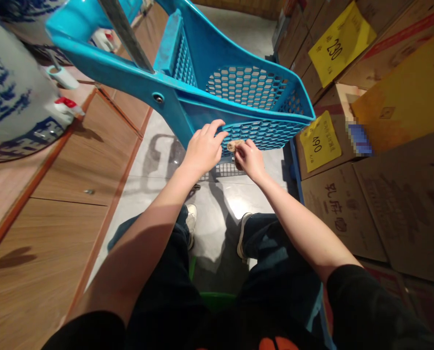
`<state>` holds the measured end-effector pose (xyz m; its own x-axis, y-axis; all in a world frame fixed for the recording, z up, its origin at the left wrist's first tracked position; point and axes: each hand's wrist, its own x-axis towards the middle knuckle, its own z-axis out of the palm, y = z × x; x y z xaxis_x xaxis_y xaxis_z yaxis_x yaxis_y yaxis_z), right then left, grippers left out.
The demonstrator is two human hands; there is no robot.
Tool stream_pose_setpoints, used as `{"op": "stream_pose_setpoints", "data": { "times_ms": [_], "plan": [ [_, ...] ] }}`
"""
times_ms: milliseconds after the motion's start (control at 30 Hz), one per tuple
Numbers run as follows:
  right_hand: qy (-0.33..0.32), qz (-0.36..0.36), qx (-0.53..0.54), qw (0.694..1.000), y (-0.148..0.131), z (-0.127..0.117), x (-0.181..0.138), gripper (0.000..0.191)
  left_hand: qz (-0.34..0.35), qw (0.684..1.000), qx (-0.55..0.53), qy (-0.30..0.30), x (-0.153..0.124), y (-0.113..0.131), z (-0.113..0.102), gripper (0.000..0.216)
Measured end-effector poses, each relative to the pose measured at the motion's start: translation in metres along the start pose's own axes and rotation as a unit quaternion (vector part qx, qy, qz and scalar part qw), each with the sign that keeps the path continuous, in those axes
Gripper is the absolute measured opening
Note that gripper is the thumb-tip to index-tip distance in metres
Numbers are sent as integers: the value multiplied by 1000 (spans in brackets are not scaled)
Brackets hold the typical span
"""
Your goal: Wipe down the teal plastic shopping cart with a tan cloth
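A blue plastic shopping cart (244, 109) with honeycomb-patterned sides stands in front of me. My right hand (251, 159) pinches a small beige roll, possibly a folded cloth (232, 146), close to the cart's near side. Just left of it, my left hand (204, 149) hovers by the same lattice wall, fingers curved and apart, holding nothing visible. Whether its fingertips touch the cart is unclear. The upper basket shows no goods in the part I can see.
Wooden cabinets (81, 180) line the left side, with large blue-and-white ceramic jars (16, 92) with red-handled taps on top. Stacked cardboard boxes (343, 206) with yellow price signs (321, 141) rise at the right. Grey tiled floor (217, 199) lies below, between my shoes.
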<state>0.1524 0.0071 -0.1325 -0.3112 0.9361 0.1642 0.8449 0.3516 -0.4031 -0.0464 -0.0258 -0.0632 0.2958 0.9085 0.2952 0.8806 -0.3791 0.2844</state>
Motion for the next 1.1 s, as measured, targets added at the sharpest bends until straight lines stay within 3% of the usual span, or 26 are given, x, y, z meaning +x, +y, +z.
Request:
{"op": "stream_pose_setpoints", "data": {
  "times_ms": [133,233,333,400,633,733,933,1000,1100],
  "plan": [
    [-74,57,2,996,-4,16,-4,34,7,1000,2,-5,0,-1,2,48],
    [-7,56,38,998,-8,11,1,31,11,1000,-3,7,0,-2,2,47],
    [97,13,73,992,-7,-2,8,29,5,1000,-4,6,1,-1,2,43],
    [128,-8,73,989,-5,-8,9,30,3,1000,-7,4,1,-1,2,41],
    [2,21,-14,1000,-7,6,-1,27,1,1000,-14,-5,2,-1,-1,38],
    [19,44,9,999,-8,12,1,29,5,1000,-20,-9,3,-3,0,39],
    [130,30,95,987,-1,8,12,31,18,999,-37,-12,4,-4,3,38],
    [124,37,97,987,3,11,11,33,16,999,-35,-16,4,-3,3,37],
    [54,76,109,990,7,23,6,34,14,999,-25,-25,5,-3,2,36]
  ]
}}
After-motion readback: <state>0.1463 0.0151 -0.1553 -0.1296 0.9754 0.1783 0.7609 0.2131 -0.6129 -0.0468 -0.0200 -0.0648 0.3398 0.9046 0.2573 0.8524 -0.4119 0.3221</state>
